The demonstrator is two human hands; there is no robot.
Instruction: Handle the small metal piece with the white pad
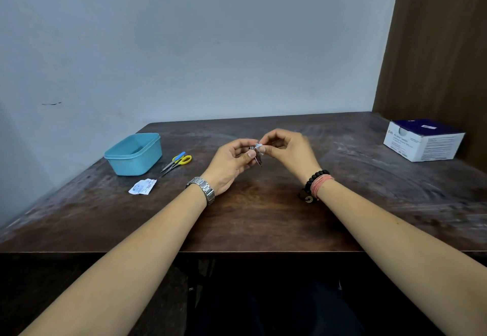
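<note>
1. Fingertips of the left hand [232, 163] pinch a small metal tool [257, 155], thumb on its near side, holding it above the middle of the table [263, 217]. What kind of tool it is I cannot tell; it is thin, dark and shiny, and points down toward the wood.
2. Fingers of the right hand [291, 151] are curled and pinch a small white wipe [259, 146] against the top of that tool, so the two hands meet just above the tabletop.
3. One steel watch [204, 189] sits on the left wrist. The right wrist carries two bands: a black bead bracelet [315, 177] and a pink thread band [321, 185] just beside it.
4. To the left, near the table's far-left corner, stands one light blue tub [134, 155], open at the top.
5. Just right of the tub lie one pair of yellow-handled scissors [176, 163] and one slim tool with a blue grip [180, 155] touching them.
6. Nearer than the tub lies one torn white sachet [142, 187], printed with small lines too fine to read.
7. Far right, against the brown panel, sits one white and dark blue carton [421, 140]. Its side bears rows of print and a round logo; I cannot make out the words.
</note>
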